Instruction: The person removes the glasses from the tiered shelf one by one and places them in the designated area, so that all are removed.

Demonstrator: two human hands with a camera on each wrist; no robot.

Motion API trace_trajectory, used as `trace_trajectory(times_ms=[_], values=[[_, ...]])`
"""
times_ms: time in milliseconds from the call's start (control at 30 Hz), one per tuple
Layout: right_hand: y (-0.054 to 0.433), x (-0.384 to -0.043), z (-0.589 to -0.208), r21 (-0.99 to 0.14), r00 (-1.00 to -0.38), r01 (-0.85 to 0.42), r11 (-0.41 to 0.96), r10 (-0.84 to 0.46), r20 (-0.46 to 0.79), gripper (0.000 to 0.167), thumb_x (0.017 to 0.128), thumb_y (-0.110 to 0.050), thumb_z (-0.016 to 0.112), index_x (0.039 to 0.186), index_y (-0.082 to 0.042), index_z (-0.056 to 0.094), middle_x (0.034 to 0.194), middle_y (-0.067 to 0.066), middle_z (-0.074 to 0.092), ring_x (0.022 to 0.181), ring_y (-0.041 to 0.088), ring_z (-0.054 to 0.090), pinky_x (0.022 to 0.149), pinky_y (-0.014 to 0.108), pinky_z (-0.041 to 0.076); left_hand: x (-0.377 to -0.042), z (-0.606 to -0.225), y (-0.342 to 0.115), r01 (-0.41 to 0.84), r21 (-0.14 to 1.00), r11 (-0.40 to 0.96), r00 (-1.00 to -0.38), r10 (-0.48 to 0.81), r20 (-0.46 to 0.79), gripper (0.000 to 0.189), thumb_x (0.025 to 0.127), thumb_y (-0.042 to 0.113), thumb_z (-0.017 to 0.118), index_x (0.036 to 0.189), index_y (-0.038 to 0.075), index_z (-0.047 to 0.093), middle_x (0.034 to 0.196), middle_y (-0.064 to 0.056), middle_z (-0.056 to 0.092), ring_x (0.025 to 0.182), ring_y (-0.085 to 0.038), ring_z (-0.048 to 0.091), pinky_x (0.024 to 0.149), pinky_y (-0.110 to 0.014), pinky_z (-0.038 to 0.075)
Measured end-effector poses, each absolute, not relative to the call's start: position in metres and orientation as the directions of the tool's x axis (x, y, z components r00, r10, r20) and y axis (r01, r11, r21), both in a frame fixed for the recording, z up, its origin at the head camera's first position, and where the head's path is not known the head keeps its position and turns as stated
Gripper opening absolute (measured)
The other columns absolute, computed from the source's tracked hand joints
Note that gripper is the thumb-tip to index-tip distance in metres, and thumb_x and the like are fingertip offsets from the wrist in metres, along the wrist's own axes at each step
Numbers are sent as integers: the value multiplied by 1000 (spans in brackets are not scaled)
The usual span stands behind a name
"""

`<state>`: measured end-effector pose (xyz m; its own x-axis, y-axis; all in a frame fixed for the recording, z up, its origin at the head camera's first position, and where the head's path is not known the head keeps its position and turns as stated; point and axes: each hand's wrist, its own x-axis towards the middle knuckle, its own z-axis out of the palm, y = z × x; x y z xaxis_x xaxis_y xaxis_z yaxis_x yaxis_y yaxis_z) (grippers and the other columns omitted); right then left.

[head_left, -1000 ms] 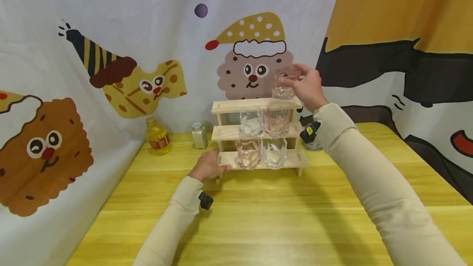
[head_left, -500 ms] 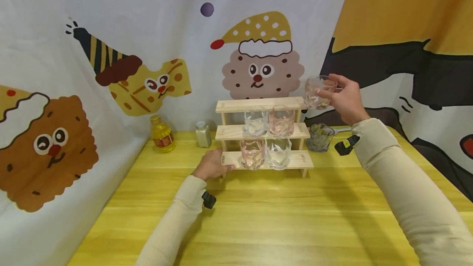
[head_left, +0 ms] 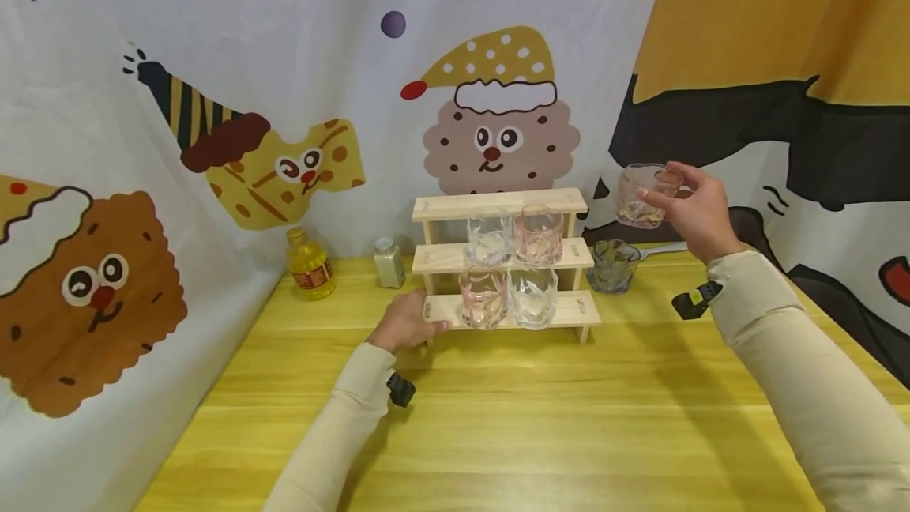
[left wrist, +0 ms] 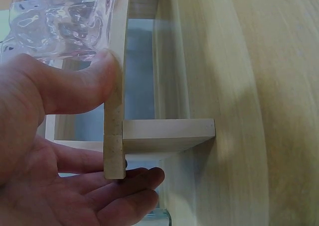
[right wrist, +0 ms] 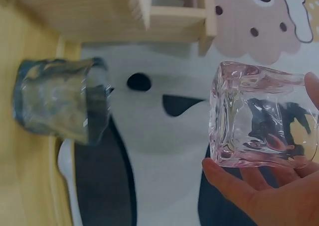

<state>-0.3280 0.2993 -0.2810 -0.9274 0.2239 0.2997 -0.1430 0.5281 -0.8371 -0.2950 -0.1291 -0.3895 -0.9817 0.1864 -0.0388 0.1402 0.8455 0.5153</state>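
Observation:
My right hand (head_left: pixel 700 208) holds a pale pink glass tumbler (head_left: pixel 643 200) in the air, right of the three-step wooden rack (head_left: pixel 501 204). Thumb and fingers span its sides in the right wrist view, where the tumbler (right wrist: pixel 261 119) shows its thick base. At the rack's lower left end, my left hand (head_left: pixel 405 321) grips the bottom board, thumb on top and fingers beneath, as the left wrist view shows. On that board stand a pink tumbler (head_left: pixel 485 303) and a clear tumbler (head_left: pixel 533 303). The middle board bears a clear tumbler (head_left: pixel 489 237) and a pink tumbler (head_left: pixel 538 237).
A grey-blue tumbler (head_left: pixel 613 267) stands on the table (head_left: pixel 512 417), right of the rack, with a pale spoon (right wrist: pixel 69 173) behind it. Left of the rack are a yellow oil bottle (head_left: pixel 310 265) and a small capped jar (head_left: pixel 389 263). A printed cloth (head_left: pixel 341 22) hangs behind.
My right hand has carried the pink tumbler from above the top board to the right and down, beyond the rack's end. My left hand keeps its grip on the bottom board.

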Motion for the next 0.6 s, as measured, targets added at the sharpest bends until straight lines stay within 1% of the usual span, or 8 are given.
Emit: trace_trajectory(times_ms=[67, 100, 233, 333, 400, 467, 500, 600], values=[[303, -327, -286, -832, -925, -131, 539, 237, 299, 87, 93, -46, 69, 160, -12, 27, 154, 19, 45, 101, 0, 47, 70, 7, 47, -295, -389, -129, 132, 518, 845, -982, 182, -47, 79, 90, 38, 76, 148, -5, 43, 139, -26, 59, 130, -43, 56, 107, -52, 48], [305, -326, -289, -828, -922, -127, 546, 242, 302, 87, 93, -46, 69, 160, -12, 26, 154, 19, 45, 100, 0, 47, 69, 7, 47, -295, -389, -129, 128, 519, 845, -982, 180, -49, 79, 89, 38, 76, 147, -4, 44, 136, -25, 61, 127, -42, 58, 106, -52, 49], [313, -323, -296, -806, -911, -114, 580, 262, 317, 88, 92, -49, 68, 160, -13, 26, 151, 18, 47, 95, -3, 47, 64, 8, 47, -296, -389, -130, 125, 529, 840, -982, 181, -56, 80, 90, 39, 76, 148, -4, 43, 137, -24, 60, 128, -41, 57, 106, -52, 49], [319, -323, -300, -796, -903, -93, 598, 286, 320, 88, 91, -52, 67, 160, -13, 28, 148, 18, 49, 90, -5, 46, 62, 9, 46, -298, -388, -130, 135, 535, 834, -982, 186, -42, 78, 89, 38, 77, 147, -3, 45, 132, -23, 64, 123, -41, 60, 104, -52, 50], [323, -323, -304, -794, -900, -73, 604, 302, 313, 88, 91, -53, 66, 160, -13, 28, 148, 18, 50, 92, -4, 46, 64, 9, 45, -298, -387, -130, 135, 541, 830, -982, 184, -38, 75, 88, 38, 77, 144, -3, 48, 123, -21, 68, 116, -38, 64, 100, -51, 52], [326, -324, -310, -792, -897, -49, 608, 323, 304, 88, 92, -54, 66, 160, -13, 28, 148, 18, 51, 98, 1, 48, 69, 11, 45, -298, -388, -130, 136, 535, 834, -983, 182, -34, 73, 88, 37, 78, 143, -2, 50, 118, -19, 69, 112, -36, 65, 98, -50, 53], [328, -324, -313, -792, -896, -33, 610, 332, 293, 89, 92, -55, 65, 160, -13, 27, 149, 19, 50, 104, 5, 50, 75, 15, 48, -298, -388, -130, 134, 536, 833, -983, 181, -37, 72, 88, 37, 78, 142, -2, 51, 114, -18, 70, 109, -35, 66, 96, -49, 54], [332, -325, -322, -811, -898, 8, 585, 361, 252, 90, 93, -55, 63, 161, -12, 24, 153, 19, 47, 126, 25, 52, 94, 35, 54, -297, -390, -130, 128, 524, 842, -984, 174, -40, 74, 88, 38, 78, 143, -2, 50, 117, -19, 69, 110, -35, 65, 96, -49, 53]])
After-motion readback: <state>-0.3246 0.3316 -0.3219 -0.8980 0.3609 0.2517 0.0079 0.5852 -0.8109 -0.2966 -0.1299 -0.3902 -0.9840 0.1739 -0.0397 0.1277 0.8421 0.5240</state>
